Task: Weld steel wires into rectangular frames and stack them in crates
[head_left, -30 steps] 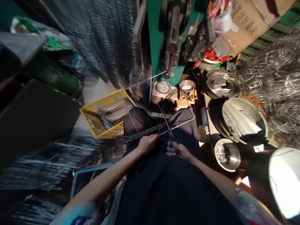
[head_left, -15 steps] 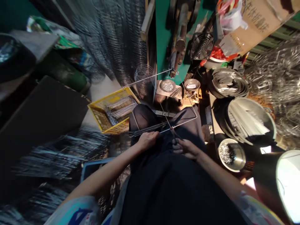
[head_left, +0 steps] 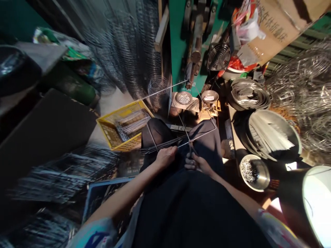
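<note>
A large bent metal wire frame [head_left: 203, 134] lies across my lap, its far side stretching toward the green machine. My left hand [head_left: 166, 156] is closed around the frame's near wire, over the left thigh. In my right hand [head_left: 198, 164] is a pair of pliers [head_left: 191, 146], fingers wrapped around the handles. The pliers' jaws meet the near wire where a thinner crossing wire joins it; whether they bite on it is too small to tell. Several more thin wires [head_left: 165, 144] rest across the left thigh, beside my left hand.
A yellow crate [head_left: 104, 132] with wire pieces stands ahead left, near stacked wire coils [head_left: 126, 58]. The green machine [head_left: 178, 44] is straight ahead, with a bowl of small metal parts [head_left: 184, 97] below. Basins [head_left: 297, 137] and a steel bowl [head_left: 265, 175] line the right.
My right hand's fingers have closed tighter around the pliers' handles. My left hand keeps its grip on the wire. The whole view has shifted slightly.
</note>
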`<state>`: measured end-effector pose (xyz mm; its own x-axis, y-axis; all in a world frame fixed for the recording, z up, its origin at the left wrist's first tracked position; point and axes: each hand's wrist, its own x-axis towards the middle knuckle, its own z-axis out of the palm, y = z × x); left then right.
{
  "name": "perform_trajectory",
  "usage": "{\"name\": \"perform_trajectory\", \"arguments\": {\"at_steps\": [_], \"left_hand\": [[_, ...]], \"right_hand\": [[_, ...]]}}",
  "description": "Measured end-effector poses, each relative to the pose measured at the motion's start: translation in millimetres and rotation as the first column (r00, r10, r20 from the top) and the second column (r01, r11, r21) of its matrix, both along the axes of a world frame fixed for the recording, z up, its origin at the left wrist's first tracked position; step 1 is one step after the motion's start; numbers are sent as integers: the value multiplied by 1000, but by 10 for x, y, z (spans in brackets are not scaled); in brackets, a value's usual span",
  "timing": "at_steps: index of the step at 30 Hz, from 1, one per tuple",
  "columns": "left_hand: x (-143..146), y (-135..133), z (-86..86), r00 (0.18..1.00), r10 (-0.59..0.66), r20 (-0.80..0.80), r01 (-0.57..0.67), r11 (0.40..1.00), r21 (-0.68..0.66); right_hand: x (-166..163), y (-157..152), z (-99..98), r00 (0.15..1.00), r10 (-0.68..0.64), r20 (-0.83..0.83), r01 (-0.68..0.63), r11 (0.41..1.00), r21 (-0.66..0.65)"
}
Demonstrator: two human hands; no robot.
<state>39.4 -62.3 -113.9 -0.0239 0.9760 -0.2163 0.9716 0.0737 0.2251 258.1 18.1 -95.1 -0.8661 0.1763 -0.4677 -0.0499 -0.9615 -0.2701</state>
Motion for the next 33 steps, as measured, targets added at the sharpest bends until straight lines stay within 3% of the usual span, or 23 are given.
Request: {"name": "perform_trajectory", "arguments": {"at_steps": [2, 6, 12, 15, 18, 28, 33], "left_hand": [[-47, -25, 0, 1000, 14, -5, -14, 1000, 13], [-197, -131, 16, 1000, -18, -1, 18, 1000, 10], [-83, -38, -3, 998, 59, -25, -56, 995, 88], [-58, -21, 7, 996, 88, -34, -83, 989, 119], [-44, -57, 4, 995, 98, -34, -93, 986, 142], [28, -130, -82, 996, 93, 4, -93, 982, 164], [37, -138, -105, 995, 98, 27, -101, 978, 180]], "right_hand": [[25, 27, 3, 999, -35, -8, 35, 999, 13], [271, 238, 107, 972, 229, 48, -228, 973, -23], [110, 109, 182, 999, 45, 21, -45, 998, 35], [38, 75, 174, 998, 59, 20, -60, 996, 68], [142, 158, 160, 996, 72, 44, -77, 988, 132], [336, 233, 254, 989, 117, 94, -132, 976, 174], [356, 257, 136, 986, 102, 136, -123, 980, 158]]}}
